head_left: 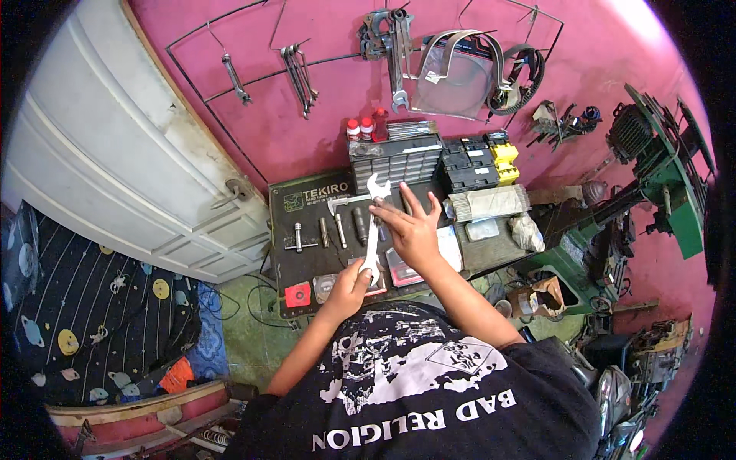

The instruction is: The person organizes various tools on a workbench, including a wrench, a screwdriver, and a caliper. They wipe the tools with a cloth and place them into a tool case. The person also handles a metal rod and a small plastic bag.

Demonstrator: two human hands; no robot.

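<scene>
Over the dark work mat [287, 264], a large silver wrench [372, 247] is held nearly upright in the picture, its open jaw at the far end. My left hand [346, 291] is closed around its near end, which is partly covered. Higher on the shaft, my right hand [416, 239] has some fingers laid across the wrench, while its other fingers are spread and raised. A T-shaped tool [298, 237], a metal caliper [338, 218] and a dark cylindrical tool [359, 226] lie left of the wrench. A flat red-and-white package [405, 270] sits partly under my right hand.
Behind the mat stand a drawer cabinet [395, 164] and black-and-yellow bins [475, 165]. Wrenches [297, 80] hang from a wall rack. A green machine [659, 184] stands at right, a white door [130, 161] at left. Clear packets [489, 203] lie right of the mat.
</scene>
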